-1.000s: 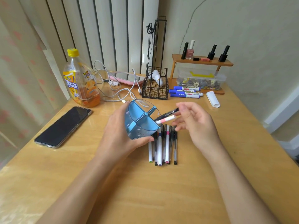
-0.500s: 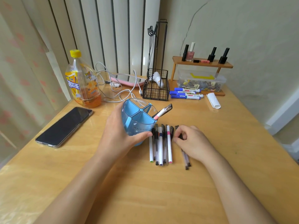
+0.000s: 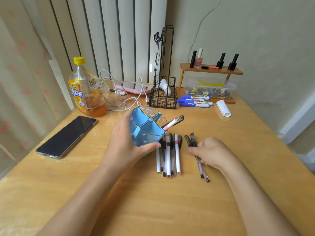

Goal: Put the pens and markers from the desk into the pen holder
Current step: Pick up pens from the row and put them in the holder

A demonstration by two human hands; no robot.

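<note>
My left hand (image 3: 126, 142) grips the blue divided pen holder (image 3: 144, 126), tilted toward the right, with two pens (image 3: 173, 122) sticking out of its right compartment. Beside it, several pens (image 3: 168, 155) lie in a row on the desk. My right hand (image 3: 211, 152) rests on the desk, fingers closed around two clear black-capped pens (image 3: 192, 142) pulled a little to the right of the row. Three blue markers (image 3: 194, 101) lie further back near the wire basket.
A phone (image 3: 67, 136) lies at the left and a drink bottle (image 3: 87, 89) stands behind it. White cables (image 3: 119, 99), a black wire basket (image 3: 163, 97), a wooden shelf (image 3: 211, 70) with nail polish, a clear box (image 3: 211, 90) and a rolled paper (image 3: 223, 108) are at the back.
My right hand dropped two pens into the holder, came down to the row, and has drawn two black pens to the right. The holder stays tilted in my left hand.
</note>
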